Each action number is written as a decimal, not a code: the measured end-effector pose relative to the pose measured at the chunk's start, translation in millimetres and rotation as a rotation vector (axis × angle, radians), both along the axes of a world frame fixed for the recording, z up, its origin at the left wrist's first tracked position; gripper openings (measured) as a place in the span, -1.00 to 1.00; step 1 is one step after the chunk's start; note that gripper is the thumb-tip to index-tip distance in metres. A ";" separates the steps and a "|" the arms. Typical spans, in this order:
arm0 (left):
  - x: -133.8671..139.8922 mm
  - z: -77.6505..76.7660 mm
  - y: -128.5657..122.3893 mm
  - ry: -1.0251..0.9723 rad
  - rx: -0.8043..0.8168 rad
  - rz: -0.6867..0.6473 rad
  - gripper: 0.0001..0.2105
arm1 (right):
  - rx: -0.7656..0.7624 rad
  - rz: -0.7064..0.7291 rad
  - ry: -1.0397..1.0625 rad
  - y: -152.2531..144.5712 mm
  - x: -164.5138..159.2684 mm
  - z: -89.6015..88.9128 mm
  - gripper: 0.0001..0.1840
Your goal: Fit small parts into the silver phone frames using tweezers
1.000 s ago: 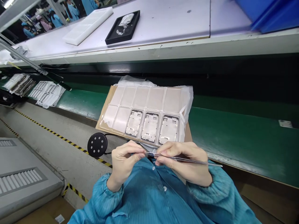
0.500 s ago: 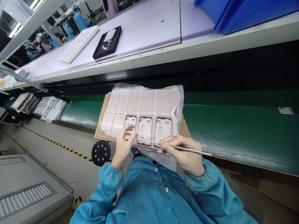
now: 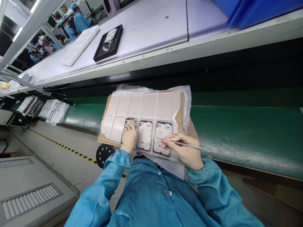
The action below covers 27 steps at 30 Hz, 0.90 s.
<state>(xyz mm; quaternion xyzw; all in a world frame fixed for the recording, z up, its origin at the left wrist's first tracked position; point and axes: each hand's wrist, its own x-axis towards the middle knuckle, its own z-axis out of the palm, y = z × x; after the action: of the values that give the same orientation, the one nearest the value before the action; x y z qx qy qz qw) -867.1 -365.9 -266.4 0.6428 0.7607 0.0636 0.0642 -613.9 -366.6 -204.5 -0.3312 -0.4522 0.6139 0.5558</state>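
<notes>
- Right hand (image 3: 186,151) pinches a metal tool (image 3: 181,143), its tip over the right frame (image 3: 164,129).
- Left hand (image 3: 130,136), half-curled, covers part of the left frame (image 3: 128,120); grip, cannot tell.
- Middle frame (image 3: 144,135) between; all three in the tray's (image 3: 149,105) near row.

The left hand (image 3: 129,137) hides part of one frame (image 3: 128,121). The blue bin (image 3: 265,12) is cut off at the top.

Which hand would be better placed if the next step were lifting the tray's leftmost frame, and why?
The left hand, probably: it lies over the leftmost frame with no tool visible, while the right hand grips a thin silvery tool over the rightmost frame.
</notes>
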 end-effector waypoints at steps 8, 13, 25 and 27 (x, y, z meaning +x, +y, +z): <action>-45.5 -11.2 -10.5 -0.600 0.146 0.007 -0.48 | -0.086 -0.045 -0.045 42.6 -51.2 -20.5 -0.59; -58.1 -25.5 -9.9 -0.493 0.220 -0.179 -0.55 | -0.112 0.076 -0.142 86.6 -109.2 -49.8 -0.51; -64.2 -33.5 13.4 -0.228 0.089 -0.199 -0.41 | 0.129 0.203 -0.457 104.1 -136.6 -115.5 -0.67; -60.7 -29.8 13.4 -0.198 0.066 -0.169 -0.41 | 0.152 0.207 -0.458 104.0 -138.6 -116.6 -0.67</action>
<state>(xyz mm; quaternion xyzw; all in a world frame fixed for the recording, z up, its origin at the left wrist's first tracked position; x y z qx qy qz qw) -927.9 -352.5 -296.2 0.6970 0.6912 0.1460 0.1230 -752.4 -262.6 -321.2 -0.3710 -0.6424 0.5408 0.3965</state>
